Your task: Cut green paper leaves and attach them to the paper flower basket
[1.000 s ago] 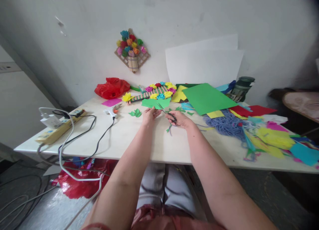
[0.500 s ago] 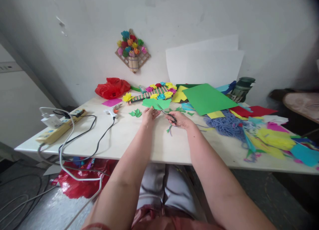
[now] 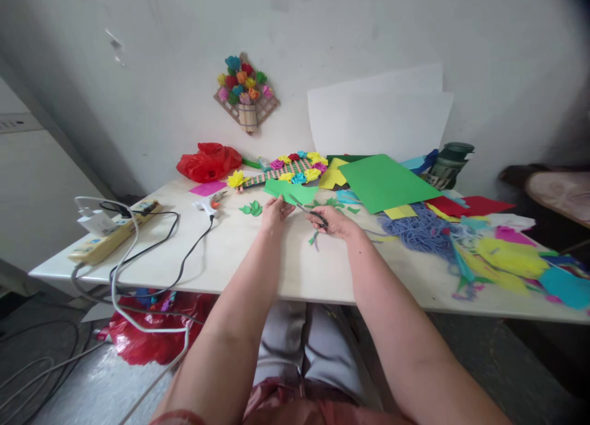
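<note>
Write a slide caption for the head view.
Right hand holds scissors over a small green sheet, left hand at its edge, with green scraps on the table.

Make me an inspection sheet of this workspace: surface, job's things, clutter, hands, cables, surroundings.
Surface: white table, scattered with craft materials.
Job's things: black-handled metal scissors, blades over irregular green paper.
Clutter: tangled blue-grey yarn and coloured paper scraps, to the right.
Hands: left hand touches the green paper; right hand grips the scissors.
Cables: black cable from white glue gun; white cable hanging past the front edge.
Surroundings: multicoloured flower ornament on pale wall.
</note>
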`<state>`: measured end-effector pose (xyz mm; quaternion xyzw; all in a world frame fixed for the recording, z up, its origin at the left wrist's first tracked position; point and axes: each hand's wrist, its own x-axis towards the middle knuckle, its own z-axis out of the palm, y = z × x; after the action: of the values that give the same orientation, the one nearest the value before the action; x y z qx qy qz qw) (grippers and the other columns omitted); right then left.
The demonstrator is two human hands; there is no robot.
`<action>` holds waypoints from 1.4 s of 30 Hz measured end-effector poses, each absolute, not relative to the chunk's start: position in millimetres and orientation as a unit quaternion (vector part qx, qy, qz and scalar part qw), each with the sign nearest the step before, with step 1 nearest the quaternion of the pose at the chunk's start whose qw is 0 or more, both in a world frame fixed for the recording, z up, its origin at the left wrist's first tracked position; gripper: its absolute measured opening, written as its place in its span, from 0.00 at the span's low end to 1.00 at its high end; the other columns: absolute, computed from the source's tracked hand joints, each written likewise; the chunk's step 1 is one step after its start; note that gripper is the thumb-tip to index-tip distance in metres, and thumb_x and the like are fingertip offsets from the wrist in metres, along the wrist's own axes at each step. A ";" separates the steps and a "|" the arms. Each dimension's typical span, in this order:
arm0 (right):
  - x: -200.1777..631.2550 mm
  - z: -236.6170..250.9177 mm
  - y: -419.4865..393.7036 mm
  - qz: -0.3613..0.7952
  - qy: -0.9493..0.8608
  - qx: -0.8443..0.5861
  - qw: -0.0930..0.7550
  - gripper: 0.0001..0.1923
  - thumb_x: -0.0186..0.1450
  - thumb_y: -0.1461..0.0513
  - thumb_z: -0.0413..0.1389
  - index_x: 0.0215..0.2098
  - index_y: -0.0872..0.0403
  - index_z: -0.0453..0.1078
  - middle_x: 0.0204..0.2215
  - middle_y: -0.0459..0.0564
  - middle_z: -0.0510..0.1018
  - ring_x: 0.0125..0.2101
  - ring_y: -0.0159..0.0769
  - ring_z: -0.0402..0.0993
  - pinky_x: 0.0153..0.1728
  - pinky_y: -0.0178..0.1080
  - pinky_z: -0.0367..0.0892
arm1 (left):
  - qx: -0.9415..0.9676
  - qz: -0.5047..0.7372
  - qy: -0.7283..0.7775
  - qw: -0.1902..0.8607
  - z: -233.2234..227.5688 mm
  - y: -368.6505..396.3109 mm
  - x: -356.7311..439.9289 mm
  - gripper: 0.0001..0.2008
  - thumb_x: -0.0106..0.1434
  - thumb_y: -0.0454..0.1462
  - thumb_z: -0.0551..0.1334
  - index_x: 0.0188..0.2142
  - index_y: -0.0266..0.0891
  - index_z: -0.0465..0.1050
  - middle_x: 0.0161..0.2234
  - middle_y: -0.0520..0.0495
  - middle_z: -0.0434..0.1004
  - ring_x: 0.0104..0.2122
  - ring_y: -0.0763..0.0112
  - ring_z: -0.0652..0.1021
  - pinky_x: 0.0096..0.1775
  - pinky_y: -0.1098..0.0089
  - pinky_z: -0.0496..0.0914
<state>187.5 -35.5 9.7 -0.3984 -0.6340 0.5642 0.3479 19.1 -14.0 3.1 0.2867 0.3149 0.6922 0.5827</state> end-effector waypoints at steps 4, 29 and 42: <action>188.0 5.9 -32.7 0.566 -0.637 -0.394 0.343 0.12 0.51 0.60 0.61 0.23 0.56 0.63 0.13 0.39 0.64 0.11 0.20 0.53 0.11 0.26 0.47 | 0.290 0.693 0.314 0.580 2.2 -12.7 16.7 0.10 0.55 0.35 0.64 0.26 0.38 0.62 0.16 0.56 0.64 0.19 0.77 0.72 0.32 0.70 0.72; 187.1 12.9 -39.7 0.584 -0.632 -0.388 0.330 0.10 0.52 0.60 0.60 0.22 0.56 0.64 0.12 0.39 0.62 0.11 0.21 0.53 0.10 0.26 0.48 | 0.300 0.684 0.307 0.590 -0.6 -9.0 11.7 0.09 0.55 0.38 0.65 0.28 0.39 0.64 0.17 0.58 0.62 0.17 0.80 0.66 0.29 0.73 0.70; 190.4 10.4 -38.0 0.558 -0.662 -0.389 0.314 0.11 0.52 0.59 0.60 0.23 0.57 0.64 0.13 0.40 0.65 0.11 0.20 0.53 0.10 0.26 0.48 | 0.301 0.674 0.299 0.604 -2.0 -8.1 9.2 0.10 0.55 0.39 0.65 0.27 0.39 0.63 0.16 0.59 0.58 0.16 0.79 0.65 0.27 0.73 0.70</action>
<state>190.4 -38.0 10.4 -0.3894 -0.6619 0.5580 0.3144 9.2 -8.1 -2.0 0.3010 0.2994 0.6745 0.6040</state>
